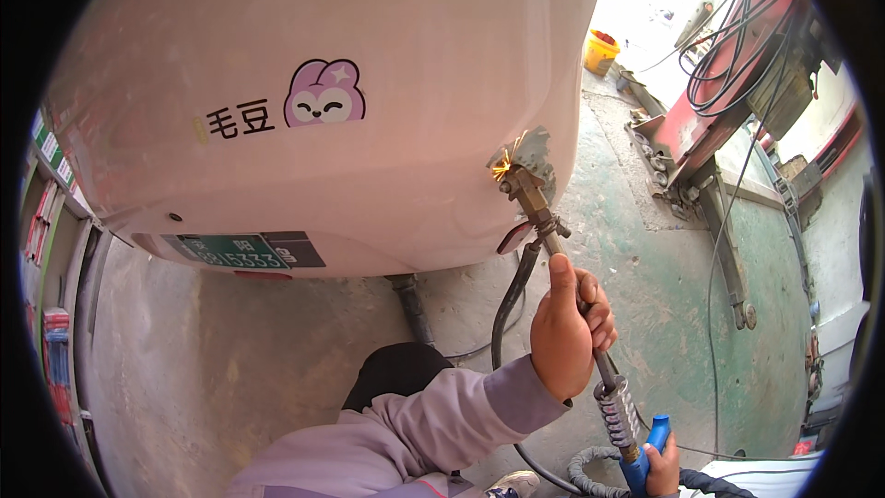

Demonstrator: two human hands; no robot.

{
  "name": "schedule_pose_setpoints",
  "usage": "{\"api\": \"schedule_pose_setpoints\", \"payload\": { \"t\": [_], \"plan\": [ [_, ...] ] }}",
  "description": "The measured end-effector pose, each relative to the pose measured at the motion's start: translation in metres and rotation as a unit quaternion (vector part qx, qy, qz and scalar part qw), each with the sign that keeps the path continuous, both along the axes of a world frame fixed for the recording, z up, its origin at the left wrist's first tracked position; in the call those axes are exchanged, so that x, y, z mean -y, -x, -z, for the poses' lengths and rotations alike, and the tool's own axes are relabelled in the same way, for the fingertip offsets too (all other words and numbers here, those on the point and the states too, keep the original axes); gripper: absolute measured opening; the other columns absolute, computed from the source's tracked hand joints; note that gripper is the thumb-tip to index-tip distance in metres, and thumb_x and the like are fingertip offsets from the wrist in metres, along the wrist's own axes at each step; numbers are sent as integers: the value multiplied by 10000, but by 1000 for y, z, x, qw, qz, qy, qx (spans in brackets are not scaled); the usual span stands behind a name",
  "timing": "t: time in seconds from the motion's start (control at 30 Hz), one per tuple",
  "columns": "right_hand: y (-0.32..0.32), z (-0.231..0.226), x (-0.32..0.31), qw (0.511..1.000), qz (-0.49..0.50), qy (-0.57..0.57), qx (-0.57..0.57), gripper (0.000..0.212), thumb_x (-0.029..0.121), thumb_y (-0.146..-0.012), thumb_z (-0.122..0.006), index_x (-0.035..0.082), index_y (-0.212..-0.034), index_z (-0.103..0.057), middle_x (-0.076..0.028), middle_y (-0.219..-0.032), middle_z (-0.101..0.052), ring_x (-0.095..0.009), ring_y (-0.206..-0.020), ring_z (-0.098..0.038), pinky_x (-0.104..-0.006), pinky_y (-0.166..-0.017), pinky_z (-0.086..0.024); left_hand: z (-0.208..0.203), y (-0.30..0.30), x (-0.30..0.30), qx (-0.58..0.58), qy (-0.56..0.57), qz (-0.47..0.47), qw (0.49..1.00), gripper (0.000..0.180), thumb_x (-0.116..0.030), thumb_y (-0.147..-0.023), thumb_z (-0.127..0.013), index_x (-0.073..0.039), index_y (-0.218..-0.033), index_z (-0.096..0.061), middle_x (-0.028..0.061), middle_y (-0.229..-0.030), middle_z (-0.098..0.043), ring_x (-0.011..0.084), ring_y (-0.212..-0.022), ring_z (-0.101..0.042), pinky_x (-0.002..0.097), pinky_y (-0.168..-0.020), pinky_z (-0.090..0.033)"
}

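A spot-welding dent puller reaches up to the rear corner of a pale pink car. Orange sparks fly where its brass-coloured head meets a bare grey patch of scraped metal. My left hand is closed round the rod below the head, thumb lying along it. Lower down, past a coiled spring, my right hand grips the blue handle; the lower edge of the picture cuts part of it off. A black cable hangs from the head.
A red post with looped hoses and a metal lift arm stand on the right. Behind is a yellow bucket. Shelves line the left. A grey hose lies on the floor near my shoe.
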State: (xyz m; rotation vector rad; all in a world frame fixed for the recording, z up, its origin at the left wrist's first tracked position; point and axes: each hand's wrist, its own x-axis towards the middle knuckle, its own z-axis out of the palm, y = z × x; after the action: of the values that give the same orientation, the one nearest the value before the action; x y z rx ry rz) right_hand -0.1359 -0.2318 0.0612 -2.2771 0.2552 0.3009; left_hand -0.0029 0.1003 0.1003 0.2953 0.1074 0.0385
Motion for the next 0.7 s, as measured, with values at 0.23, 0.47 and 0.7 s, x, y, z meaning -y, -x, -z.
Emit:
{"api": "schedule_pose_setpoints", "payload": {
  "t": [0.23,0.47,0.7],
  "plan": [
    [-3,-10,-15,999,15,-22,-23,685,386,-924,-615,-76,-1389,-419,-218,-1185,-601,-293,-1071,-590,-365,-923,-459,29,30,51,44,-135,72,987,458,-500,-1025,-400,-74,-909,-520,59,-651,-504,216,-653,-600,368,-676,-516],
    [-3,-10,-10,1000,25,8,-7,731,387,-878,-652,-89,-1379,-414,-234,-1175,-594,-308,-1041,-589,-376,-916,-461,21,8,19,31,-26,50,998,357,-402,-993,-520,-70,-861,-513,104,-690,-558,240,-571,-604,370,-573,-511],
    [-4,10,6,998,37,42,24,832,417,-822,-671,-148,-1358,-379,-249,-1069,-598,-304,-931,-599,-380,-857,-474,28,44,64,37,-94,111,989,437,-404,-1047,-421,-41,-827,-526,98,-705,-577,189,-652,-589,330,-640,-483]
  ]
}}
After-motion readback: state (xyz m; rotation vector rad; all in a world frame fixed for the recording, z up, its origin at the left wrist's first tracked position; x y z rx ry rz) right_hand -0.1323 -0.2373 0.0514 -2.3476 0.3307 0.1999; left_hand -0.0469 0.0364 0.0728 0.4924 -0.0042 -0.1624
